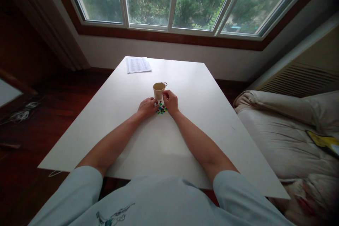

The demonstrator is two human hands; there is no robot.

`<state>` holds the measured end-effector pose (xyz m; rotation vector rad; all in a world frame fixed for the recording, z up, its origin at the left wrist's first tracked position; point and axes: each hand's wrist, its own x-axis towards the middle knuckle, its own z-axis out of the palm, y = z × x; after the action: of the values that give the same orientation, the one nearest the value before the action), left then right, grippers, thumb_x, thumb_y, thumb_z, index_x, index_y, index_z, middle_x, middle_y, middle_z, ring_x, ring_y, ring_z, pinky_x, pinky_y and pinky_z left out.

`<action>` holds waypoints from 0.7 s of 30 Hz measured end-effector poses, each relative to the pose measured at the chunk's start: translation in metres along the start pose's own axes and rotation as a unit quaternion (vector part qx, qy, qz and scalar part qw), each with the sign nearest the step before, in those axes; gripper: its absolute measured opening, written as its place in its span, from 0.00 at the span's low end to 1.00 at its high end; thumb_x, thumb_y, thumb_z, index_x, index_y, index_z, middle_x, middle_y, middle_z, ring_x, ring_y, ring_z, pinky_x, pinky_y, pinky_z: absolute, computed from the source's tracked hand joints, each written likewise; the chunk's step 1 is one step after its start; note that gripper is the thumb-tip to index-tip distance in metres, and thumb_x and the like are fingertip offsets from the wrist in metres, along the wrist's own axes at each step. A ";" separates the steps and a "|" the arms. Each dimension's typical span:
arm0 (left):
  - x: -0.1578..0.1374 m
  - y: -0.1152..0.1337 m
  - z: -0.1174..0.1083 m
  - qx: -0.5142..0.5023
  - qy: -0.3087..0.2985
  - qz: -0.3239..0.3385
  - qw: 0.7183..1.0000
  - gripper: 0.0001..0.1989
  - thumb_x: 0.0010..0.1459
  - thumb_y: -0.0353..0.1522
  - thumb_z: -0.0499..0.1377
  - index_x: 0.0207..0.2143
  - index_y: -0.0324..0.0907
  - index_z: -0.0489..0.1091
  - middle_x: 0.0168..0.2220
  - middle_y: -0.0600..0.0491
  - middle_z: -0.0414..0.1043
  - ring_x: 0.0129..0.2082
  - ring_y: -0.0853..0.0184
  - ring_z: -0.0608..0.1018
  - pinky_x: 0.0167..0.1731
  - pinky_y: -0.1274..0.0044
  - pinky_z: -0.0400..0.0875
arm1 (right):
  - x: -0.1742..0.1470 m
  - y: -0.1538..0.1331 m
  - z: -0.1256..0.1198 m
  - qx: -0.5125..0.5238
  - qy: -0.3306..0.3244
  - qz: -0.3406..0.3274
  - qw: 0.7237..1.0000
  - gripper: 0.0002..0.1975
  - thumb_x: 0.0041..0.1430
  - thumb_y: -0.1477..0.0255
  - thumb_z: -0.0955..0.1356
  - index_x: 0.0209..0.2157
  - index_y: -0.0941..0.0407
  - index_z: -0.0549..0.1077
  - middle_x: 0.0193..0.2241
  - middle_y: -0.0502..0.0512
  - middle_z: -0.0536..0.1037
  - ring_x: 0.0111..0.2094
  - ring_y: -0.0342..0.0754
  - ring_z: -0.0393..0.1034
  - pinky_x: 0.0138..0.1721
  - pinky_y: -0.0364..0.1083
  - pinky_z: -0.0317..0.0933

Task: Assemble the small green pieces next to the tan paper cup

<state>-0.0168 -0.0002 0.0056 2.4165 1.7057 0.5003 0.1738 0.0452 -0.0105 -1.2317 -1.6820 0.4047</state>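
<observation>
A tan paper cup (159, 92) stands upright on the white table, its opening towards me. Just in front of it lies a small heap of colourful pieces (161, 108), mostly green, blue and dark, too small to name. My left hand (147, 107) rests at the heap's left side, fingers curled in and thumb towards the pieces. Against the cup's right side, my right hand (171, 101) is closed in a pinch. Whatever either hand's fingertips hold is too small to make out. A thin dark loop (165, 83) shows behind the cup's right rim.
Printed papers (138, 65) lie at the far left corner of the white table (164, 148). To the right is a pale padded sofa (270, 130) with a yellow and black item (323, 142). A window (169, 3) spans the wall ahead. Cables (22, 113) lie at the left.
</observation>
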 end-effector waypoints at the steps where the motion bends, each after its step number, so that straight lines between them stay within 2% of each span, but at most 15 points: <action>1: 0.000 0.000 0.000 0.003 -0.004 0.006 1.000 0.14 0.74 0.43 0.61 0.52 0.48 0.83 0.49 0.47 0.82 0.52 0.55 0.83 0.52 0.67 0.77 | 0.000 0.001 0.000 0.002 0.005 0.000 1.000 0.09 0.68 0.68 0.64 0.42 0.52 0.76 0.36 0.53 0.82 0.36 0.50 0.72 0.45 0.49 0.68; 14: -0.003 0.003 -0.003 0.022 -0.027 0.075 0.997 0.24 0.69 0.50 0.65 0.59 0.47 0.80 0.58 0.43 0.83 0.57 0.49 0.83 0.57 0.62 0.78 | 0.001 0.000 -0.003 -0.002 0.051 0.005 0.999 0.10 0.70 0.66 0.63 0.42 0.51 0.76 0.37 0.55 0.81 0.37 0.52 0.73 0.45 0.51 0.69; 18: -0.002 0.004 -0.003 0.029 -0.032 0.067 0.997 0.20 0.72 0.47 0.63 0.60 0.48 0.80 0.59 0.44 0.83 0.57 0.50 0.83 0.57 0.63 0.77 | 0.000 -0.003 -0.004 -0.011 0.063 -0.004 0.998 0.12 0.72 0.66 0.62 0.45 0.52 0.77 0.41 0.59 0.83 0.40 0.54 0.76 0.47 0.53 0.72; 21: -0.001 0.005 -0.003 0.027 -0.031 0.062 0.997 0.18 0.74 0.44 0.61 0.59 0.50 0.81 0.58 0.45 0.83 0.57 0.52 0.84 0.57 0.64 0.77 | 0.001 -0.005 -0.005 -0.017 0.075 -0.030 0.997 0.16 0.75 0.65 0.61 0.50 0.53 0.79 0.47 0.64 0.85 0.47 0.56 0.79 0.52 0.55 0.75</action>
<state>-0.0136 -0.0036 0.0096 2.5601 1.5709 0.3933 0.1754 0.0424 -0.0044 -1.2031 -1.5984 0.2414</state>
